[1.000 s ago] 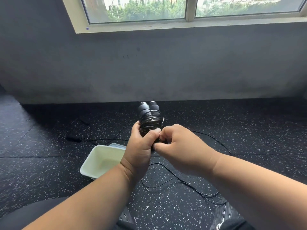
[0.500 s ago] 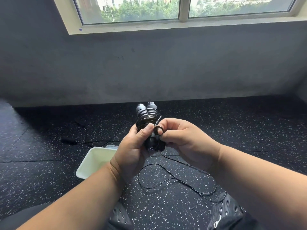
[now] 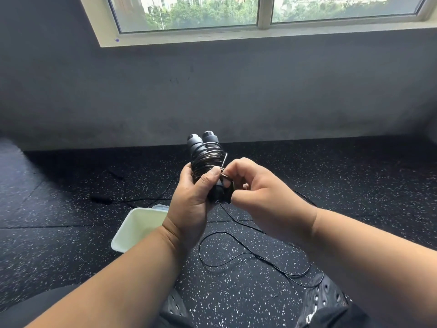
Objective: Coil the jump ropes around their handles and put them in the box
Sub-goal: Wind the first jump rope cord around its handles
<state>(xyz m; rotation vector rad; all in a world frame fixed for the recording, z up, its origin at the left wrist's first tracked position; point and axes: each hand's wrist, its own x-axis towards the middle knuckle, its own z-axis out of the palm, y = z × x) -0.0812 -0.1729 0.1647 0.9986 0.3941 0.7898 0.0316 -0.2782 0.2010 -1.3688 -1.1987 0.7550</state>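
Note:
My left hand [image 3: 194,197] grips a pair of black jump rope handles [image 3: 203,144] held upright side by side, with thin black rope coiled [image 3: 208,160] round their middle. My right hand [image 3: 257,192] pinches the rope's loose end beside the coil, at the lower part of the handles. A second thin black rope [image 3: 250,256] lies in loose loops on the floor under my hands, and its handle [image 3: 100,199] lies further left. The white box [image 3: 132,229] stands open on the floor, below my left wrist, with a lid edge [image 3: 160,207] behind it.
The floor is black speckled rubber matting [image 3: 354,197]. A dark grey wall [image 3: 212,91] with a window [image 3: 260,10] rises just behind. My black perforated shoes [image 3: 326,301] and knees fill the bottom of the view.
My right hand has shifted from the coil's front to its right side, working the rope end near the lower handles. The view moved a little; the handles stay upright in my left hand.

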